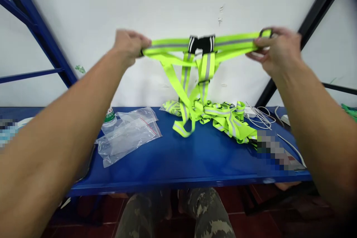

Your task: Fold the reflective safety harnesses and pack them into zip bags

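Stretched between my hands, in front of the white wall, is a yellow-green reflective vest (173, 43) made of straps with grey stripes. A black buckle (202, 44) sits at the middle of its waist belt. My left hand (128, 46) is closed on the belt's left end, and my right hand (279, 48) grips the right end near a black loop. Shoulder straps dangle from the belt, their lower ends just above the table. Behind them a heap of similar reflective straps (231, 117) lies on the blue table (167, 160).
Clear zip bags (131, 135) lie on the table's left, beside a bottle with a green label (109, 115). White cables (262, 117) are coiled at the right rear. Blue frame posts (41, 26) rise at the left, a black post (315, 7) at the right.
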### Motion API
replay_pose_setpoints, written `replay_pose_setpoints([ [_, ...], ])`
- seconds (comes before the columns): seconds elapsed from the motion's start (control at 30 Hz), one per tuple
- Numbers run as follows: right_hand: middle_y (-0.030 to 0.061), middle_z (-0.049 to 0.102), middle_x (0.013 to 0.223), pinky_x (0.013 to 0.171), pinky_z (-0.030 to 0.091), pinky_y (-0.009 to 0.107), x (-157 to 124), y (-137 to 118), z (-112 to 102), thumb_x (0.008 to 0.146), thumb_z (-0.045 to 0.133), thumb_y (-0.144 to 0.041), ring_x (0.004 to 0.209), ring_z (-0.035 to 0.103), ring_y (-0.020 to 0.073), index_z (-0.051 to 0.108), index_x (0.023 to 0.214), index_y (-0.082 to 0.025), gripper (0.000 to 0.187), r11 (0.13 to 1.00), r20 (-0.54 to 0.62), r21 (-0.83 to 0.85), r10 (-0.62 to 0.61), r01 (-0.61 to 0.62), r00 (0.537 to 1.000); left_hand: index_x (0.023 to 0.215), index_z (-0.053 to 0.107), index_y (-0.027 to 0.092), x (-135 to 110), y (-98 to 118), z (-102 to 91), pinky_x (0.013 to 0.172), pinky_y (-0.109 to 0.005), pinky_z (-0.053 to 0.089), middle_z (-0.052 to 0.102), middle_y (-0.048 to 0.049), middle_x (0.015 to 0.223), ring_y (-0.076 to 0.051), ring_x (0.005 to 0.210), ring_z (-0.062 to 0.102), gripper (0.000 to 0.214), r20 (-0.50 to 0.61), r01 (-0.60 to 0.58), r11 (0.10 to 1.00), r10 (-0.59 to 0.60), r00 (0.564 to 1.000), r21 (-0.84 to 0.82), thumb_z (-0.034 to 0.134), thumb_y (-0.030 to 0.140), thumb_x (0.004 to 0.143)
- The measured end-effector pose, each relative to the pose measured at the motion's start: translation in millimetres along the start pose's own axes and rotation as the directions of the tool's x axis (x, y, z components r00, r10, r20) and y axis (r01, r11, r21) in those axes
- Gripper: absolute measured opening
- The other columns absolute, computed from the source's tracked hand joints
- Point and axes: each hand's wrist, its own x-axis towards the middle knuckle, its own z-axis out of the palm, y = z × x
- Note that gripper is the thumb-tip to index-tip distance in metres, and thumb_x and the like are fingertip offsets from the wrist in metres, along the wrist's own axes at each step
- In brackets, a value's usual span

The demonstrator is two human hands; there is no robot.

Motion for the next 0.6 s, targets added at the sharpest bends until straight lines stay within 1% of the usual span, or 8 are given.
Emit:
replay_pose_setpoints([
  [0.1,0.013,0.063,0.122,0.073,0.047,0.031,-11,-12,-3,0.084,0.052,0.002,0.096,0.066,0.0142,0.044,0.135,-0.015,0.055,0.992,-0.03,0.103,-0.074,0.077,0.997,0.101,0.054,0.003,-10,17,-17.7,0.08,-0.03,0.037,0.054,0.0012,0.079,-0.006,0.086,0.057,0.025,-0.015,-0.208,0.975,0.207,0.978,-0.075,0.031,0.011,0.097],
  [0.2,0.0026,0.066,0.088,0.077,0.055,0.034,-61,21,-18,0.07,0.058,0.009,0.084,0.067,0.0131,0.061,0.109,-0.015,0.046,0.959,0.05,0.261,0.099,-0.108,0.994,0.089,0.059,0.011,-59,-13,-29.4,0.071,-0.023,0.043,0.06,0.0013,0.077,-0.007,0.071,0.056,0.026,0.179,-0.044,0.995,0.06,0.982,-0.092,0.074,0.015,0.068],
  [0.23,0.001,0.065,0.082,0.076,0.058,0.035,-83,38,-23,0.066,0.063,0.008,0.078,0.066,0.0133,0.063,0.103,-0.016,0.044,0.936,0.128,0.271,0.198,-0.226,0.972,0.087,0.061,0.013,-79,-30,-30.4,0.071,-0.024,0.046,0.065,-0.0016,0.083,-0.011,0.075,0.059,0.03,0.338,0.049,0.999,-0.05,0.94,0.012,0.078,0.019,0.064],
  [0.3,0.0019,0.065,0.086,0.072,0.061,0.035,-123,71,-33,0.058,0.072,0.001,0.073,0.065,0.0139,0.068,0.096,-0.017,0.042,0.888,0.276,0.186,0.364,-0.421,0.89,0.088,0.066,0.016,-117,-61,-27.3,0.074,-0.027,0.049,0.069,-0.0053,0.1,-0.018,0.088,0.063,0.033,0.61,0.136,0.952,-0.281,0.741,0.273,0.081,0.028,0.061],
  [0.37,0.0029,0.067,0.095,0.069,0.061,0.032,-153,97,-41,0.055,0.078,-0.007,0.075,0.065,0.0149,0.07,0.092,-0.018,0.039,0.858,0.343,0.085,0.451,-0.506,0.824,0.099,0.068,0.018,-146,-85,-19.0,0.08,-0.028,0.05,0.066,-0.0077,0.119,-0.023,0.106,0.06,0.037,0.737,0.099,0.897,-0.413,0.534,0.431,0.076,0.033,0.066],
  [0.43,0.0011,0.067,0.084,0.06,0.057,0.027,-169,113,-48,0.054,0.08,-0.014,0.066,0.063,0.0133,0.071,0.094,-0.019,0.041,0.854,0.388,-0.051,0.495,-0.518,0.778,0.109,0.067,0.017,-162,-97,-8.7,0.079,-0.029,0.05,0.067,-0.0107,0.12,-0.026,0.109,0.06,0.049,0.764,0.043,0.852,-0.49,0.421,0.522,0.077,0.034,0.065],
  [0.53,-0.0005,0.065,0.072,0.05,0.047,0.023,-171,123,-54,0.056,0.077,-0.02,0.055,0.057,0.0109,0.072,0.096,-0.017,0.04,0.864,0.441,-0.27,0.503,-0.425,0.743,0.11,0.068,0.017,-166,-101,3.3,0.072,-0.028,0.048,0.071,-0.0111,0.108,-0.026,0.096,0.064,0.057,0.755,-0.035,0.796,-0.558,0.343,0.604,0.08,0.04,0.059],
  [0.6,0.0017,0.068,0.078,0.053,0.047,0.025,-167,124,-55,0.061,0.072,-0.023,0.057,0.06,0.0134,0.072,0.101,-0.017,0.041,0.854,0.475,-0.397,0.504,-0.335,0.721,0.106,0.07,0.018,-162,-98,7.5,0.066,-0.026,0.046,0.073,-0.009,0.097,-0.024,0.085,0.065,0.053,0.759,-0.072,0.791,-0.552,0.347,0.608,0.078,0.044,0.06],
])
